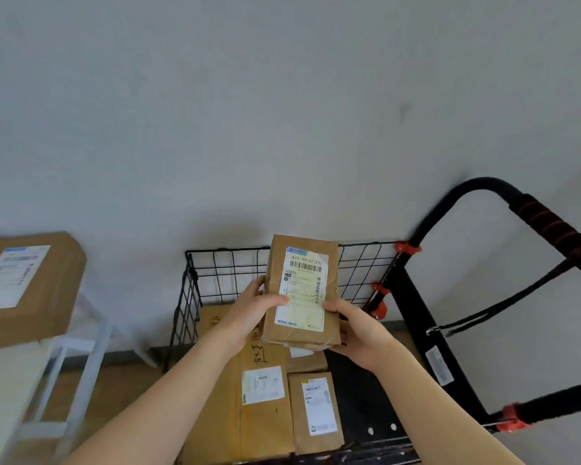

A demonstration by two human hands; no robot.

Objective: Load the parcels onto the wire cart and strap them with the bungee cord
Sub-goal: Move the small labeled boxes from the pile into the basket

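Gripping a small brown parcel (299, 290) from both sides, the hands hold it upright over the wire cart (228, 251): the left hand (252, 312) clamps its nine o'clock edge with the thumb across the white label, and the right hand (359, 337) cups its five o'clock corner. Directly below, at six o'clock, three parcels already lie in the cart: a large box (265, 427) with handwriting, a narrow parcel (316, 411) just beside it, and a third parcel (304, 362) partly hidden by the held one. At three o'clock the black cart handle (547, 223) rises, with the bungee cord (503, 304) hanging slack from it. At nine o'clock one more labelled parcel (31, 283) rests on the white desk (0, 380).
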